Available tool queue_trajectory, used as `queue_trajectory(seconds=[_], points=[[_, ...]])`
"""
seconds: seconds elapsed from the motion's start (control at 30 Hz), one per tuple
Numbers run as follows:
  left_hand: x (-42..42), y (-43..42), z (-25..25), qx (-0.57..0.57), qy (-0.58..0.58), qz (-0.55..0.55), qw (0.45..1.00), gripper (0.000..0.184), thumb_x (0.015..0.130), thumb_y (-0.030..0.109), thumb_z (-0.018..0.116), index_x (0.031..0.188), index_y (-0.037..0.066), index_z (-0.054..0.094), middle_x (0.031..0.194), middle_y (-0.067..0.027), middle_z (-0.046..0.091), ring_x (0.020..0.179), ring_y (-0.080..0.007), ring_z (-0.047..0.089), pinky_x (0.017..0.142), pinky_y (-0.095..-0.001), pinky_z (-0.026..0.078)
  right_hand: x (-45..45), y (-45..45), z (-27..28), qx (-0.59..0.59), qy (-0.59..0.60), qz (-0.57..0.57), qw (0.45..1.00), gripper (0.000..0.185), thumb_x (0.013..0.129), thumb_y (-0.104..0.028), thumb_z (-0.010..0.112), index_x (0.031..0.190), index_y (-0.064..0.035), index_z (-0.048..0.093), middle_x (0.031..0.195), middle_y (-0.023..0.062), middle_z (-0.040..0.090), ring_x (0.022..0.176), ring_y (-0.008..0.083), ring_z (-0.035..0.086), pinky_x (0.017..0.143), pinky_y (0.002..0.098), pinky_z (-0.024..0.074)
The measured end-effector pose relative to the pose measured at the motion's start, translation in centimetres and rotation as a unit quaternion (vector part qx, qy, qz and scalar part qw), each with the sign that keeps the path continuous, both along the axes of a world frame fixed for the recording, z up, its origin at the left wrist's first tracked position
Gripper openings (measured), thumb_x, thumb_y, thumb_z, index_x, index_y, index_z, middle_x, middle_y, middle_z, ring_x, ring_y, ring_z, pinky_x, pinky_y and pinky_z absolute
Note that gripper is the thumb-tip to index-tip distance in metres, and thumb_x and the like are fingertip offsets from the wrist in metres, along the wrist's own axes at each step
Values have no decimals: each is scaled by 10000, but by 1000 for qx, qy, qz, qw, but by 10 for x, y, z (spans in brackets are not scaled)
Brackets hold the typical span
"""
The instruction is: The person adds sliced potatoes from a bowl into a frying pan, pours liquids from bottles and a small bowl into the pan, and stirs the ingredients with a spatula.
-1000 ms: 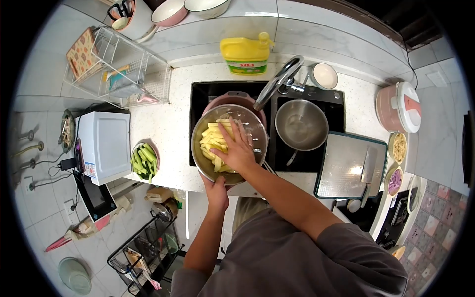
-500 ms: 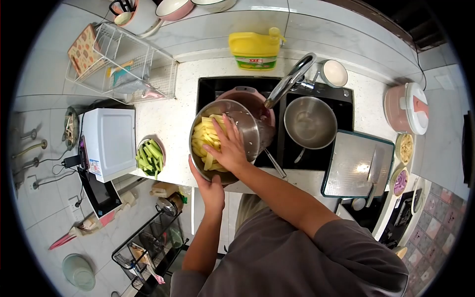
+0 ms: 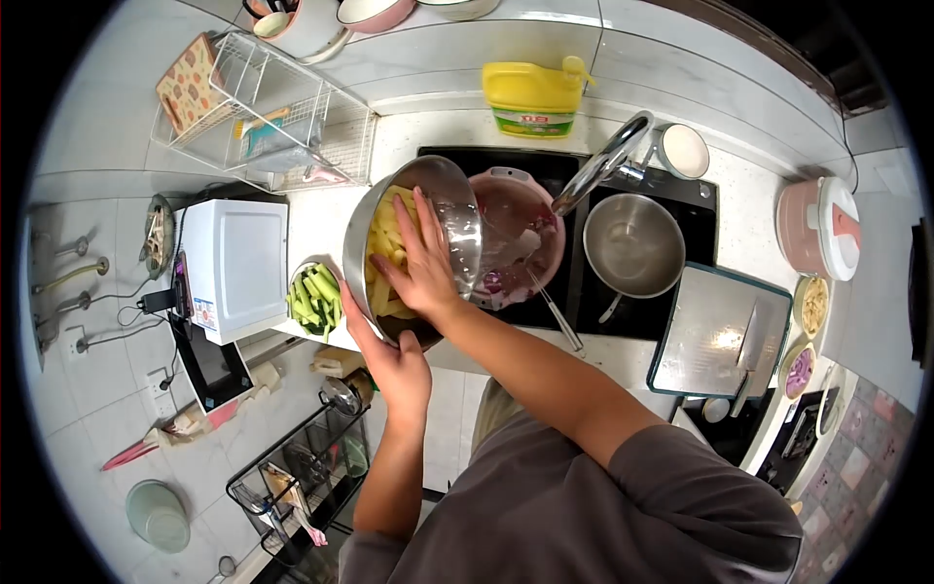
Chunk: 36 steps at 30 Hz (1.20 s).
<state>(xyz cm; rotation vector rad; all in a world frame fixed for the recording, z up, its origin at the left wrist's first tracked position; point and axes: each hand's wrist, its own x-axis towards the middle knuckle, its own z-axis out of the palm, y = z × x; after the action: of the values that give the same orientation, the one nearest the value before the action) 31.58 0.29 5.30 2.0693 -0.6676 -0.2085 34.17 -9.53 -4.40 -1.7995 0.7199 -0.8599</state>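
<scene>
One double black sink (image 3: pixel 642 313) is shown below one steel mixing bowl (image 3: pixel 459 214), which is held tilted toward three o'clock. At the bowl's three o'clock are seen one pink basin (image 3: pixel 511 201) and, farther off, one steel pan (image 3: pixel 634 243). Of two hands, the left hand (image 3: pixel 394 370) is clasped on the bowl near seven o'clock; the right hand (image 3: pixel 428 277), fingers spread, is laid over many potato strips (image 3: pixel 382 234) inside.

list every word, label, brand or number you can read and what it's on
None can be read with certainty.
Label on the yellow jug: red-and-white marks, too small.
Sticker on the white appliance: too small.
Pink-and-grey tiles: marks too blurred.
</scene>
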Motion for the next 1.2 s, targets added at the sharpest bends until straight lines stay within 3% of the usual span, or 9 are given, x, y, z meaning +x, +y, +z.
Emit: queue_trajectory(seconds=[0.23,0.4,0.47,0.57,0.67,0.73,0.8,0.93,1.2], points=[[-3,-17,40,56,-112,-5,992,875,686,-170,443,1515,23,240,1497,-219,300,1393,-400,317,1109,-421,330,22,-9,25,69,-169,-1,983,844,834,-299,670,1523,-44,255,1567,286,148,1426,491,182,1162,524,180],[-6,-22,55,89,-179,-11,980,872,695,-160,470,1515,28,237,1507,-227,290,1402,-423,307,1106,-438,348,32,-15,32,25,-176,7,984,836,839,-272,638,1529,-37,228,1572,293,101,1440,486,152,1169,514,166],[-8,-24,59,81,-180,-11,980,872,697,-158,478,1514,30,238,1511,-228,283,1406,-431,300,1108,-444,349,31,-14,38,142,-221,38,964,799,849,-304,611,1509,-40,246,1538,280,131,1409,467,178,1148,500,191],[-12,-27,66,105,-221,-24,969,869,703,-157,480,1514,44,242,1521,-228,268,1408,-436,293,1089,-452,381,22,-14,52,388,-275,107,873,706,874,-387,542,1449,-52,309,1440,233,229,1314,406,265,1086,462,258],[-18,-33,71,111,-222,-26,968,865,711,-157,492,1513,63,254,1531,-228,251,1376,-447,341,1022,-451,456,14,-17,62,636,-319,157,685,645,898,-471,474,1389,-64,372,1341,186,328,1220,345,353,1023,424,325],[-23,-36,74,108,-215,-30,970,900,666,-209,458,1509,23,246,1513,-208,300,1411,-398,306,1112,-414,326,11,-20,68,712,-336,165,594,629,915,-526,428,1349,-72,414,1276,155,394,1157,304,411,982,398,370],[-25,-36,74,110,-215,-33,970,909,670,-208,471,1515,39,245,1521,-210,291,1419,-402,297,1100,-407,347,10,-22,71,755,-344,162,535,633,931,-582,382,1309,-80,456,1210,124,460,1094,263,469,940,373,415],[-29,-39,74,123,-217,-42,967,910,676,-207,476,1517,52,245,1526,-210,285,1425,-408,287,1079,-400,382,7,-25,76,779,-357,155,491,700,964,-694,290,1228,-96,540,1079,62,591,967,182,586,856,322,504],[-36,-44,72,138,-202,-38,969,913,690,-204,510,1520,74,248,1532,-204,275,1421,-410,292,1063,-413,411,5,-33,75,679,-507,203,491,670,969,-681,298,1225,-115,547,1092,54,589,971,181,583,859,321,502]])
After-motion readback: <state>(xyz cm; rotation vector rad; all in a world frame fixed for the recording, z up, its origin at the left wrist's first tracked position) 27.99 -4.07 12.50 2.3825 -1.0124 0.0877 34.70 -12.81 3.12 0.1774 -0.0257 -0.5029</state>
